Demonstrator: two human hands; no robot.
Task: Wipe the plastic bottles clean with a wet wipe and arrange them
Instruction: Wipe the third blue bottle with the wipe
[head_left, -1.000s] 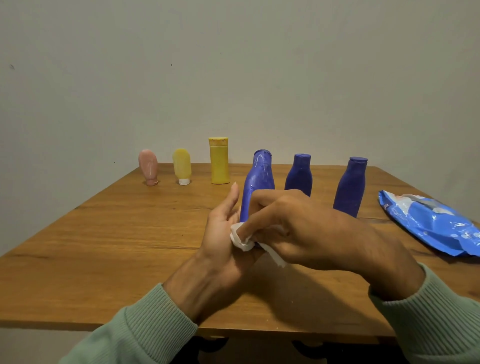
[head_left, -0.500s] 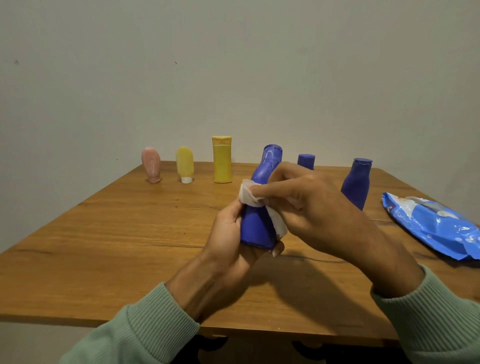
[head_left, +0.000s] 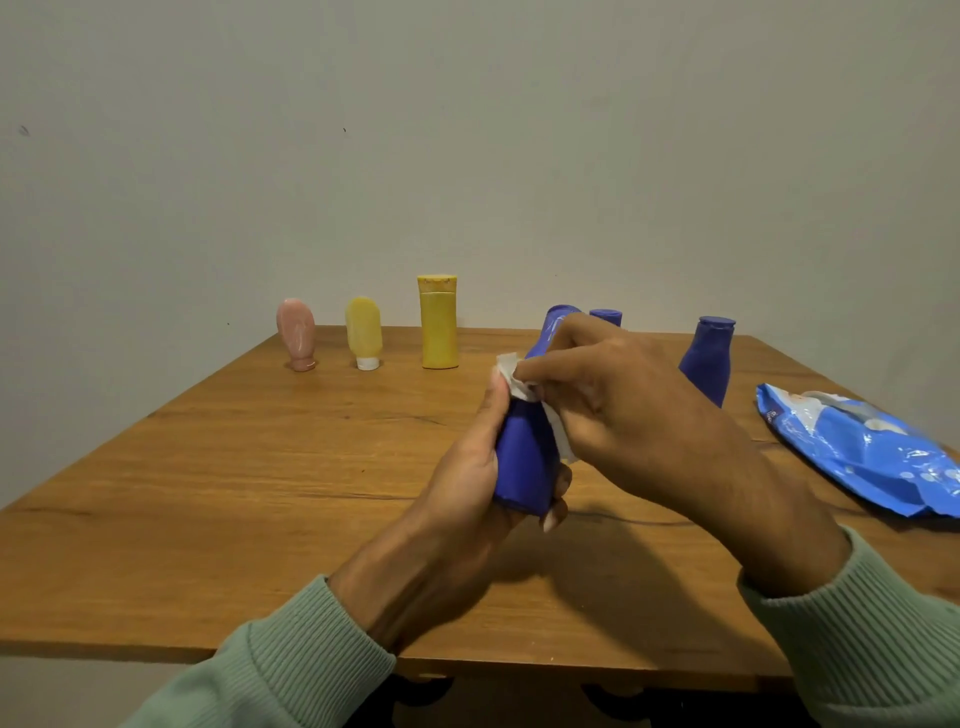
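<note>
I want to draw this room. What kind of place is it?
Probably a plain room at home, but I'm guessing: a wooden table by a bare grey wall, with a yellow bottle and a blue wipes pack on it.

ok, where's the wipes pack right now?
In the head view, the wipes pack lies flat at the right edge of the table, just right of the rightmost blue bottle and apart from it.

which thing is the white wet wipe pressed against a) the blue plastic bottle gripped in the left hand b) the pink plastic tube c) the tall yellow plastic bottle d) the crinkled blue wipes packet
a: the right hand pinches the white wet wipe against the neck of the blue plastic bottle, which the left hand grips around its base.
</note>
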